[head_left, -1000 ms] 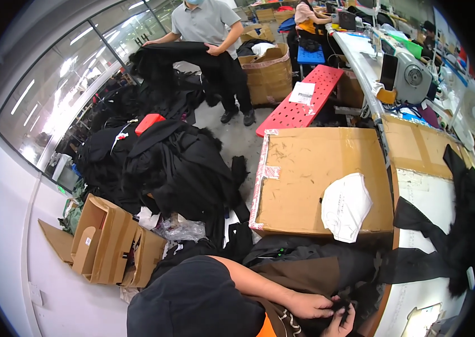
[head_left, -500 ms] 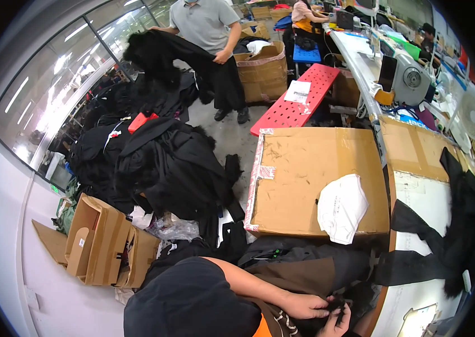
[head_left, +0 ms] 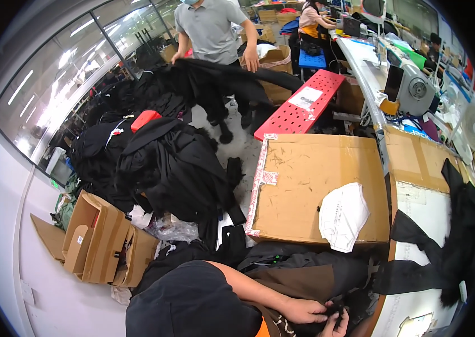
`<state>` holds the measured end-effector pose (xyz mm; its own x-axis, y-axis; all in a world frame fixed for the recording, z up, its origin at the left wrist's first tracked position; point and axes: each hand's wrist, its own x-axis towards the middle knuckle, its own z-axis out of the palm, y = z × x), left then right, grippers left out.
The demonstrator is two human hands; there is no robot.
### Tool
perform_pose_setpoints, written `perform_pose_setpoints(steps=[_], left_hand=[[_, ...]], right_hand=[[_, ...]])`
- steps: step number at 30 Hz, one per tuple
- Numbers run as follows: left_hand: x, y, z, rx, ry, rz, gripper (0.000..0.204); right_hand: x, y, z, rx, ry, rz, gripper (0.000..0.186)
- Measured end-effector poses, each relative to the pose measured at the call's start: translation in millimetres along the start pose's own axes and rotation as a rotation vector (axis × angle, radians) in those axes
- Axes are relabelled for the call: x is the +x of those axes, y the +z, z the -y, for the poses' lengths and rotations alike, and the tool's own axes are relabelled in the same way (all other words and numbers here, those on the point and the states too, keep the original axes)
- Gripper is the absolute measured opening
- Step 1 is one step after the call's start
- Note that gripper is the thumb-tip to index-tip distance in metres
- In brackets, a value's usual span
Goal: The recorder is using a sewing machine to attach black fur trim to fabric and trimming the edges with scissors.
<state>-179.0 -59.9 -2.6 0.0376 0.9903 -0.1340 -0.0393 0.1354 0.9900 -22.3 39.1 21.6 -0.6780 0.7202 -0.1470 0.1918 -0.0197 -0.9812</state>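
The black fluffy piece (head_left: 336,308) is at the near right, low between the two hands of the person, just beside the brown cloth (head_left: 299,279). The left hand (head_left: 303,310) pinches it from the left with closed fingertips. The right hand (head_left: 335,326) has its fingers bent and, as it seems to me, grips the same piece from the near side; its palm I cannot see.

I judge that this piece is light and very soft, not fragile, but its loose hairs could slip between the fingers. It is better, I think, to hold it at the firmer base under the hairs, with one pinch on each side.

To the right, the edge of the white table (head_left: 417,196) stands near to the right hand, so the elbow should move with care there. On the far side, beyond the brown cloth, the big cardboard box (head_left: 305,177) limits the reach. More room seems to be upward, above the cloth.
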Motion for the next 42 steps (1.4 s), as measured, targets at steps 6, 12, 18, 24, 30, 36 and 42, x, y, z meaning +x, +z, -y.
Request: perform_pose_setpoints(steps=[6, 12, 18, 24, 30, 36, 42], left_hand=[[0, 0, 3, -0.031, 0.024, 0.009, 0.044], [4, 7, 17, -0.006, 0.125, -0.037, 0.038], [4, 6, 11, -0.133, -0.095, 0.043, 0.037], [4, 3, 5, -0.208, -0.144, 0.065, 0.038], [2, 2, 2, -0.148, -0.003, 0.012, 0.04], [4, 2, 11, -0.055, 0.075, -0.026, 0.04], [1, 4, 10, -0.123, 0.125, -0.078, 0.043]], right_hand=[[-1, 1, 1, 0.032, 0.007, 0.005, 0.021], [-3, -5, -9, 0.047, 0.105, 0.0, 0.024], [-2, -6, -12, 0.039, 0.091, 0.005, 0.025], [-2, -6, -10, 0.032, 0.119, -0.007, 0.027], [-3, -10, -19, 0.098, 0.141, 0.04, 0.031], [-3, -4, -14, 0.116, 0.155, -0.027, 0.035], [0, -3, 0, 0.003, 0.196, -0.007, 0.038]])
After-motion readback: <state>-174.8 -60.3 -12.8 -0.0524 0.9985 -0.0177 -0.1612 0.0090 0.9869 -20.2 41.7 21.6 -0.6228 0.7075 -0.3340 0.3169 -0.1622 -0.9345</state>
